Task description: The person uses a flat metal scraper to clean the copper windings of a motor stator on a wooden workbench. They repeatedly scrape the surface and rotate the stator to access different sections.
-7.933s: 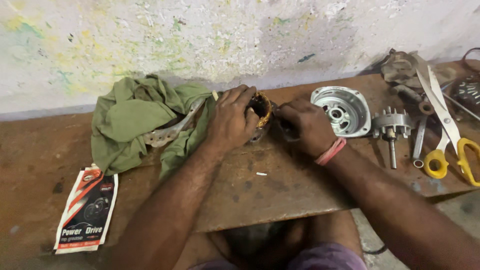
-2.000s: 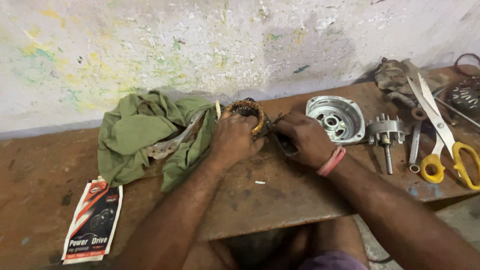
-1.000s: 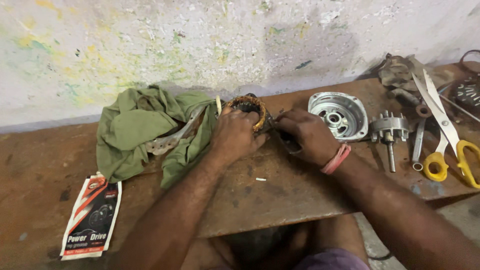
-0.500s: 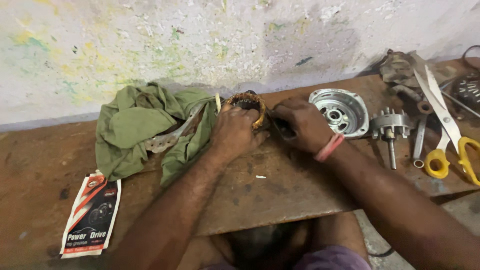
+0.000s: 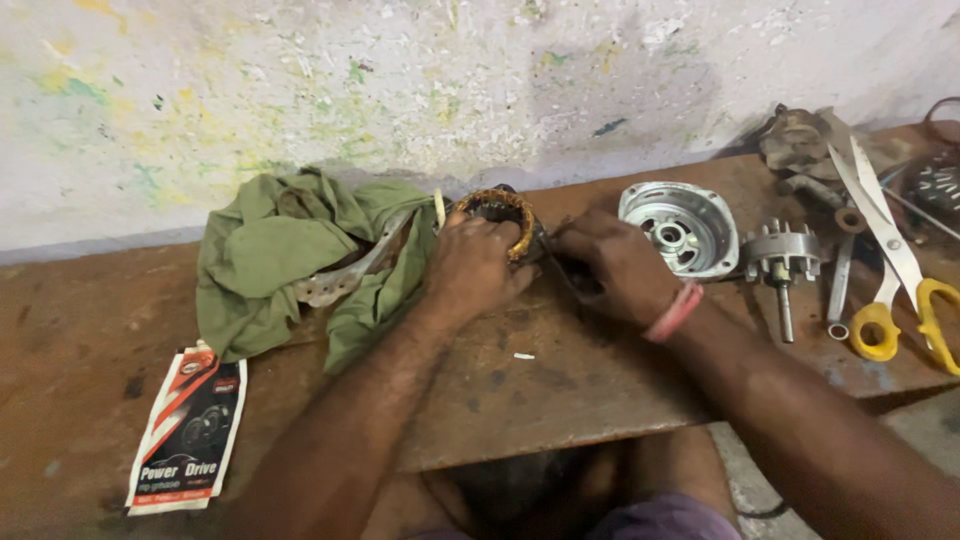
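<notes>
My left hand [image 5: 478, 268] is closed around a round motor stator with copper-coloured windings [image 5: 500, 212], holding it tilted on the rusty brown bench [image 5: 560, 390]. My right hand [image 5: 618, 268], with a pink band at the wrist, has its fingers bunched against the stator's right side; what they pinch is hidden. A small white scrap [image 5: 523, 356] lies on the bench just in front of both hands.
A crumpled green cloth [image 5: 290, 255] lies to the left, a printed sachet [image 5: 187, 430] at front left. To the right are a silver motor end cover [image 5: 677, 227], a rotor with a shaft [image 5: 781, 262], yellow-handled scissors [image 5: 900, 280] and a wrench [image 5: 838, 285]. A paint-stained wall stands behind.
Both hands have stayed on the stator with small finger shifts; the stator is tilted up slightly more. The view has drifted a little.
</notes>
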